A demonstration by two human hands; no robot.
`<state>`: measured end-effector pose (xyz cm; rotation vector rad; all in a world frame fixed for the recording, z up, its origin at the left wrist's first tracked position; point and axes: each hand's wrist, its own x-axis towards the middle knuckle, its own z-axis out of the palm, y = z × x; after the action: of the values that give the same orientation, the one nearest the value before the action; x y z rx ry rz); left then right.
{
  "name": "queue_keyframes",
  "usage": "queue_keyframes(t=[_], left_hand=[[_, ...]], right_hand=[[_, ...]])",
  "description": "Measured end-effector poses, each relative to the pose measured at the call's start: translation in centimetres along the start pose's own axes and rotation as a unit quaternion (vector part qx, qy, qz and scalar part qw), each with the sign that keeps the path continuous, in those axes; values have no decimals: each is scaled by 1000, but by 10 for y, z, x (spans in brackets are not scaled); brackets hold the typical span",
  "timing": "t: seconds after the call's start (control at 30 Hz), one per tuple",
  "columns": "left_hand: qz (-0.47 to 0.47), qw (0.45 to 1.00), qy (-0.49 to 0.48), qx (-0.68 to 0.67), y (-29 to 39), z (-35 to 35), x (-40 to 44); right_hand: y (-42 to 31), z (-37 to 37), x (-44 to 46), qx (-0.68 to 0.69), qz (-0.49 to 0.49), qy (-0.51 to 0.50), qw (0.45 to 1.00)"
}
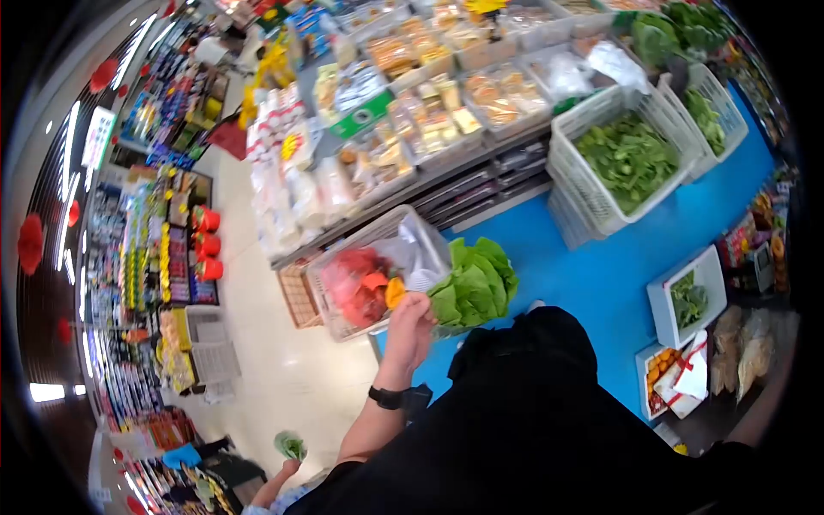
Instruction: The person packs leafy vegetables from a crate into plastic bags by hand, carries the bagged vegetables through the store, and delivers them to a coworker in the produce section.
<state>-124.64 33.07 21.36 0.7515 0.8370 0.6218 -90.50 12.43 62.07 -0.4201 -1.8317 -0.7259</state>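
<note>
Your left hand (410, 324) has its fingers curled and clamped on the leafy lettuce (474, 285), which spreads toward two o'clock; the basket (318, 296) with red bags (350, 279) sits at ten o'clock.

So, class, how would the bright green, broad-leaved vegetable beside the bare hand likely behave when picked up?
The vegetable is probably floppy at its edges, since the broad leaves splay outward. It looks light for its size, being mostly leaf, and might tear or bruise, its outer leaves lying exposed.
</note>
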Motion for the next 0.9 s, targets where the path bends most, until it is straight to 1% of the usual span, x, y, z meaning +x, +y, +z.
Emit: queue_keyframes(t=[0.07,0.13,0.27,0.3,0.37,0.4,0.47,0.53,0.6,0.63,0.67,0.7,0.73,0.77,0.8,0.83,0.87,0.9], left_hand=[[-15,999,-28,4,-14,22,17],[-17,1000,-22,0,-17,59,32],[-33,998,-57,3,-23,103,54],[-37,997,-62,8,-20,115,60],[-19,994,-107,-8,-7,138,70],[-30,993,-112,-7,1,147,73],[-14,981,-189,-36,14,169,89],[-27,967,-247,-58,26,191,107],[-39,950,-303,-62,35,215,127],[-48,943,-324,-59,38,228,137],[-60,934,-348,-55,39,240,147],[-79,925,-368,-59,39,252,155],[-91,912,-396,-56,38,265,164],[-95,900,-423,-52,36,279,175],[-108,885,-450,-49,34,289,186],[-117,877,-464,-44,31,300,194],[-123,873,-470,-38,28,308,200],[-122,866,-486,-18,26,318,205]], right_hand=[[8,-26,-16,-20,14,-12,1000],[13,-54,-29,-40,21,-23,999],[22,-95,-46,-74,47,-27,996],[21,-104,-48,-80,50,-29,995],[23,-121,-48,-98,62,-30,993],[26,-130,-46,-107,73,-33,991],[28,-147,-34,-125,93,-47,987],[27,-163,-21,-146,130,-53,979],[21,-185,-23,-162,219,-20,962],[13,-191,-31,-170,278,7,945],[6,-185,-74,-262,365,-19,893],[-2,-178,-117,-356,448,-70,817],[-9,-172,-160,-428,516,-137,729],[-16,-154,-200,-403,607,-28,684],[-29,-150,-244,-430,625,-67,648],[-46,-140,-278,-470,624,-127,611],[-52,-122,-293,-483,607,-191,602],[-65,-113,-315,-479,627,-207,578]])
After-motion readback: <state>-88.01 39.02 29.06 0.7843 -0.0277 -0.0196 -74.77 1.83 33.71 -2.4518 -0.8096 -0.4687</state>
